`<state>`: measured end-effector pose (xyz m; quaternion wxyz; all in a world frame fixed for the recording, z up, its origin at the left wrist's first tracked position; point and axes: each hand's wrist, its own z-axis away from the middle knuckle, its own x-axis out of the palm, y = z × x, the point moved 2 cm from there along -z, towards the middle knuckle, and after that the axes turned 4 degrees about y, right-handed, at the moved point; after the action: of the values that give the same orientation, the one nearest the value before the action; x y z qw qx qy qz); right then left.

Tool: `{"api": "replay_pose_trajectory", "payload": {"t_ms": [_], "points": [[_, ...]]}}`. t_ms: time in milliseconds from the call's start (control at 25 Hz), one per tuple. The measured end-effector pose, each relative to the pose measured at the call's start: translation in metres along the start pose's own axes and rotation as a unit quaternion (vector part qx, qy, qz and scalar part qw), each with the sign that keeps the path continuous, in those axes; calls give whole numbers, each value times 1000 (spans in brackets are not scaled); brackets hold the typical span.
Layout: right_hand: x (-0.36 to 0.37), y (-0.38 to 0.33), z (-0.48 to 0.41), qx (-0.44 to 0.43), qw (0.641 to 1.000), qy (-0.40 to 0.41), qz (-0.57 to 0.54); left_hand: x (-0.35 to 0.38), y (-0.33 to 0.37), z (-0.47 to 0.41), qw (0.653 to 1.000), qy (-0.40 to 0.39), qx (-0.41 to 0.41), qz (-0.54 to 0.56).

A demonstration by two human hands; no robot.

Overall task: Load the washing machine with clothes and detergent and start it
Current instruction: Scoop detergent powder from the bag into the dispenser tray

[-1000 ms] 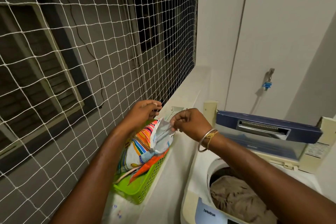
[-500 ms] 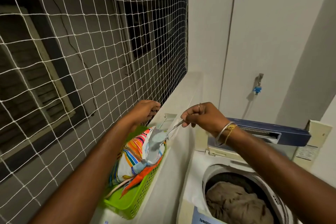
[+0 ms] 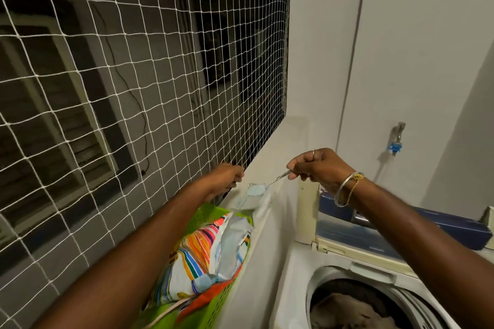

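My right hand (image 3: 318, 168) pinches the handle of a metal spoon (image 3: 267, 185) heaped with pale blue detergent powder, held above the ledge. Below it the striped detergent bag (image 3: 205, 256) stands open in a green basket (image 3: 216, 307). My left hand (image 3: 227, 176) is curled at the bag's far top edge, by the net; what its fingers hold is hidden. The top-loading washing machine (image 3: 294, 288) at the lower right has its blue lid (image 3: 427, 224) raised, and brown clothes (image 3: 347, 312) lie in the drum.
A white mesh net (image 3: 133, 88) covers the opening on the left. A white ledge (image 3: 270, 235) runs between the basket and the machine. A tap with a blue fitting (image 3: 395, 139) sticks out of the wall behind the machine.
My right hand has drawn the loaded spoon up out of the bag and to the right. My left hand has stayed at the bag's top.
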<state>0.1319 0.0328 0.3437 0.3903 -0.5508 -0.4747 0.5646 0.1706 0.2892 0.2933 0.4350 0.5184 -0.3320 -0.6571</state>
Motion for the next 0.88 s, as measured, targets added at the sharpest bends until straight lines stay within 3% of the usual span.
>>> {"api": "replay_pose_trajectory", "payload": {"t_ms": [520,880], "points": [[27,77,-106,68,993,-50,84,2,-32,-56,996,1,-77,-34],[39,88,-128,-18,969,-100,225,10,-34,-59,991,-23,-118,-52]]}}
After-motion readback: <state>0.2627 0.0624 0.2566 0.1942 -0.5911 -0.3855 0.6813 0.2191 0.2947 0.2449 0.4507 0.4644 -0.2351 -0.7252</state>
